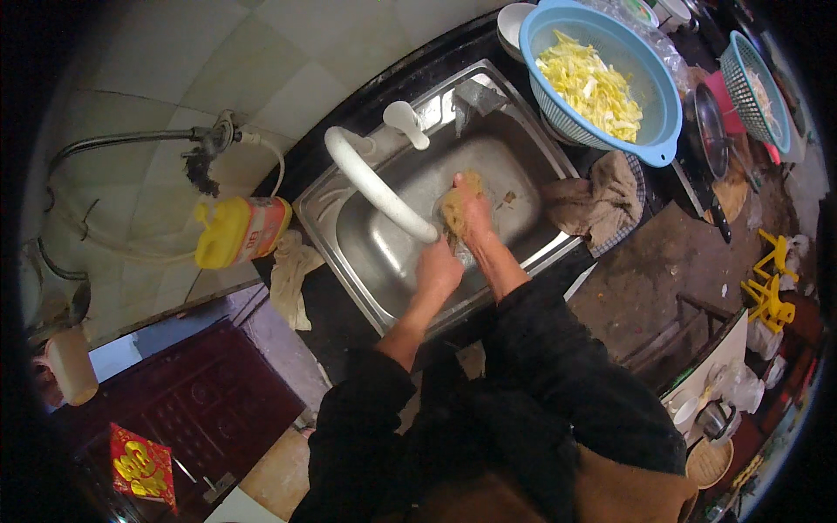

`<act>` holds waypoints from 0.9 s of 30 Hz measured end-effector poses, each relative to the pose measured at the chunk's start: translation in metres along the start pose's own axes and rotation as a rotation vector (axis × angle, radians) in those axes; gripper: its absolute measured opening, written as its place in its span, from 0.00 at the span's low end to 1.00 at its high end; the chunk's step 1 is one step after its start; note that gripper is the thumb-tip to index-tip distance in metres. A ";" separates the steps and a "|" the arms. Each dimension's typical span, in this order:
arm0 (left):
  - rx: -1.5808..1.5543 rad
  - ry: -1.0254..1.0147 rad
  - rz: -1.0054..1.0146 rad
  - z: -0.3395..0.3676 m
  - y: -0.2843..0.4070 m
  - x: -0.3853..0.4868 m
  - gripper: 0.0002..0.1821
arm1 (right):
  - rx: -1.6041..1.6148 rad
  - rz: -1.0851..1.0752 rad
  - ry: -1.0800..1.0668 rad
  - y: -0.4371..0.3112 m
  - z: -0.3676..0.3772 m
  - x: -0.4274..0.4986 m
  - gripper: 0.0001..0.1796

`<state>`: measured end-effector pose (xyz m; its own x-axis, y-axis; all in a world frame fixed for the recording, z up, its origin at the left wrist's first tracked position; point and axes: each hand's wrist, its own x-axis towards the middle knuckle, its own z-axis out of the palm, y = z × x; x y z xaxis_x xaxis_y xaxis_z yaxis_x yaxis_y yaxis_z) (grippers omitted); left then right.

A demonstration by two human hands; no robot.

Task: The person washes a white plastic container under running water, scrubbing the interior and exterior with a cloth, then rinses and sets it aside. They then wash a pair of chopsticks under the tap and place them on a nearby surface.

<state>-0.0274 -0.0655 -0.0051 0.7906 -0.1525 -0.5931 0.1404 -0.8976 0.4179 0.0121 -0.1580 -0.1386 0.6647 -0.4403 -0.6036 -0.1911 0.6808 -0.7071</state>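
Both my hands are over a stainless steel sink (366,261), under the end of a white curved faucet (373,180). My right hand (476,212) grips a yellowish-brown scrubbing pad or cloth (456,208). Close beside it, my left hand (438,268) is curled just below the spout, its fingers partly hidden; whether it holds something cannot be told. Small brown scraps (509,196) lie on the basin floor right of my hands. A clear plastic bag (477,99) hangs over the sink's far corner.
A blue colander (667,124) of shredded yellow-white cabbage (588,85) stands beyond the sink, near bowls (513,26). A brown cloth (605,189) lies at the sink's right edge. Farther right is a black-handled knife (719,219). A yellow jug (225,232) and pale rag (292,278) are at left.
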 end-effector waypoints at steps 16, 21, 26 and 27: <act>-0.982 -0.443 -0.225 -0.012 -0.036 0.034 0.07 | 0.714 0.469 -0.401 -0.025 -0.044 -0.103 0.41; -0.038 0.090 0.162 0.005 -0.028 0.030 0.16 | 0.655 0.418 -0.408 -0.024 -0.054 -0.072 0.38; -0.035 -0.072 0.040 0.016 -0.040 0.031 0.25 | 0.523 0.310 -0.521 -0.034 -0.039 -0.065 0.35; -0.100 -0.081 0.116 0.015 -0.043 0.031 0.25 | 0.436 0.228 -0.504 -0.035 -0.036 -0.071 0.34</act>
<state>-0.0180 -0.0377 -0.0522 0.7549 -0.2892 -0.5886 0.1126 -0.8271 0.5507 -0.0544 -0.1722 -0.0844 0.9163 -0.0052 -0.4006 -0.1290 0.9428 -0.3073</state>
